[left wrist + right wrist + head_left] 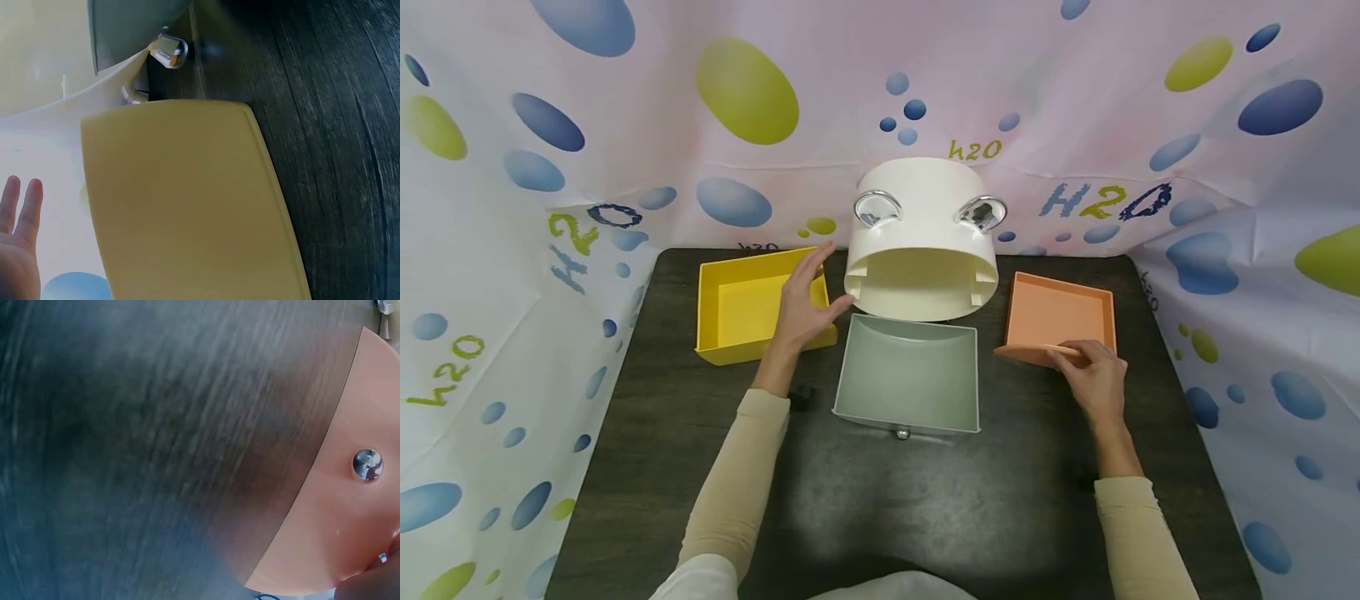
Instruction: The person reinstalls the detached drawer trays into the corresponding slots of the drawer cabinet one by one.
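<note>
My left hand (801, 308) is spread between the yellow drawer (707, 308) and the white rounded cabinet shell (925, 200), thumb pointing toward the shell. Its straight fingers also show in the left wrist view, beside the drawer's yellow front (187, 200). Whether they touch the drawer cannot be told. On the right, my right hand (1092, 377) pinches the upper edge of the front panel of an orange drawer (1063, 310). That panel's round chrome knob (367, 465) appears in the right wrist view. A grey-green drawer (910, 375) lies before the shell's hollow opening.
Two chrome loop handles (877, 208) stick out from the shell. The grey-green drawer has a small metal knob (903, 433) facing me. Everything lies on a dark wood-grain table (880, 508), enclosed at the back and sides by a dotted curtain (820, 92).
</note>
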{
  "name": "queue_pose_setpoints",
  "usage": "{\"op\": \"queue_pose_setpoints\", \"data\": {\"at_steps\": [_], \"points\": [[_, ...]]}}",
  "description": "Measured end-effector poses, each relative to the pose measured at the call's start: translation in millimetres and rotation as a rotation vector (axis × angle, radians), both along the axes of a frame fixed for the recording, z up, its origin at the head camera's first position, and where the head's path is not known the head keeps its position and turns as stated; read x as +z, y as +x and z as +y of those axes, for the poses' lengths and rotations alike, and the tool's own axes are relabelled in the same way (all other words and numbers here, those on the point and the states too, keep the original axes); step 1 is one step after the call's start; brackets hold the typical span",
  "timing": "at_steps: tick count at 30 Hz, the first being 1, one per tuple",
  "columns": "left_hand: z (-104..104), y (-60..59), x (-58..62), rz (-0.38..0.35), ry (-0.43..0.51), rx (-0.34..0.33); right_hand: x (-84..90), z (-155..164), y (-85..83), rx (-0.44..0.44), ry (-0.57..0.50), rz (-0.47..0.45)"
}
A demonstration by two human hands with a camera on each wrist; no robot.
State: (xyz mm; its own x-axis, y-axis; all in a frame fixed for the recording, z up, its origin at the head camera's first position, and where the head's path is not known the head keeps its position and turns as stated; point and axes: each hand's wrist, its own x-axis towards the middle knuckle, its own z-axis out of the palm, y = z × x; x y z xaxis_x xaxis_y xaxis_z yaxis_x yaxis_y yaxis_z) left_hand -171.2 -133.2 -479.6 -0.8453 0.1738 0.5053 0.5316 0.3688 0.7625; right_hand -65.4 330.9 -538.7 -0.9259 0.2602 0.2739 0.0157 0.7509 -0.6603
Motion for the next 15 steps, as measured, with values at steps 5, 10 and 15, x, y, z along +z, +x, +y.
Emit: {"op": "queue_pose_setpoints", "data": {"at_steps": [5,10,15], "points": [[4.3,-4.7,-1.6,-0.039,0.050,-0.020,-4.8,3.1,-1.6,-0.009,-0.023,0.031],[11.2,-4.7,0.7,-0.060,0.100,-0.039,-7.8,0.9,-4.2,-0.002,-0.039,0.081],[25.7,7.0,19.7,-0.042,0.118,-0.098,-9.8,3.3,-2.5,-0.049,-0.051,0.095]]}}
